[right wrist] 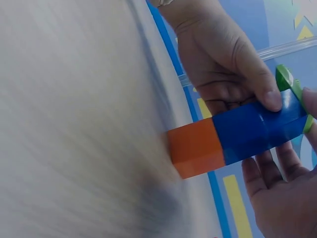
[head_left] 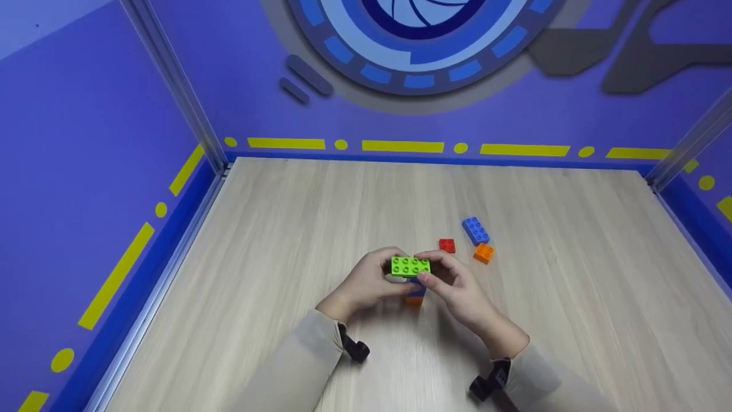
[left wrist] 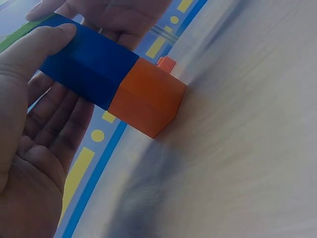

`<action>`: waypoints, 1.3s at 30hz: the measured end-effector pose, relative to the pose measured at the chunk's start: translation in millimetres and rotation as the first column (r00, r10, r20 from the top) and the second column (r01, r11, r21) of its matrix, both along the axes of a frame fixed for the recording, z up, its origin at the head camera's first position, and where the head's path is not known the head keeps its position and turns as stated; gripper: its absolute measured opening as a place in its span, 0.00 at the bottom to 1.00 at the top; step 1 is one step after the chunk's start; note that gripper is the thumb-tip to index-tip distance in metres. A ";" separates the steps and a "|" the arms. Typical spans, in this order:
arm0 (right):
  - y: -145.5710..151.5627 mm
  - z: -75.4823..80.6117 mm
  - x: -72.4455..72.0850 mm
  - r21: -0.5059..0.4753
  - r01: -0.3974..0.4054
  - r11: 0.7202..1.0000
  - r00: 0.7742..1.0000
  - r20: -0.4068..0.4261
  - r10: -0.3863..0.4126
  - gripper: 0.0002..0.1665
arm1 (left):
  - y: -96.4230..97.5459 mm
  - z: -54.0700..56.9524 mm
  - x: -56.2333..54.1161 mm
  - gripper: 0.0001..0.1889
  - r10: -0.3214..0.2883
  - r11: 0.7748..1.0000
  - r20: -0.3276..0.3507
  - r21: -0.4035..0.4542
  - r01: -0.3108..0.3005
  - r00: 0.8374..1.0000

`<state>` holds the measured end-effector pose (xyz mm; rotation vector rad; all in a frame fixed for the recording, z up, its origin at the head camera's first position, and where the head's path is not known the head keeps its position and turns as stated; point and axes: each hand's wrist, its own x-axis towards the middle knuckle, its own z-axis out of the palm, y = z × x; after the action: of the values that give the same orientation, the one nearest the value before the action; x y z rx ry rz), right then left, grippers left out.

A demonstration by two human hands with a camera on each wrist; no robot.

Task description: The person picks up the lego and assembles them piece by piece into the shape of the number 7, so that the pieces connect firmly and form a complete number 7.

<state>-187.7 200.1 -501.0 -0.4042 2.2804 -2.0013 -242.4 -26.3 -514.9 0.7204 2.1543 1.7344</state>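
A small brick tower stands between both hands in the head view, its bright green toy brick at the top, studs up. Below the green come a blue section and an orange brick at the bottom end, close over the tabletop. My left hand grips the blue section, thumb on its near side and fingers behind. With thumb and fingers, my right hand pinches the green brick at its right end. From the right wrist, the green brick reaches out past the blue section's sides.
Beyond the hands, to the right, lie a small red brick, a longer blue brick and an orange brick. They rest on a pale wood-grain table. Blue panels with yellow marks enclose its back and sides.
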 end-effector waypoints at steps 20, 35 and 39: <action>-1.2 -2.3 3.6 0.013 -0.031 0.999 0.998 -0.055 0.032 0.20 | -2.2 10.3 2.4 0.22 -0.051 0.991 0.021 0.125 0.048 0.998; 2.5 -3.8 7.2 0.003 0.035 0.999 0.997 -0.071 -0.034 0.18 | 5.4 15.7 8.2 0.16 -0.041 0.983 -0.008 0.180 0.042 0.999; 6.0 -6.0 5.7 0.013 0.013 1.000 0.996 -0.090 -0.012 0.17 | 7.0 15.1 7.6 0.15 -0.038 0.982 0.002 0.188 0.037 0.999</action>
<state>-182.1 206.1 -507.0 -0.4900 2.3531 -2.0112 -234.8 -19.2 -499.7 0.7959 1.9783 1.9354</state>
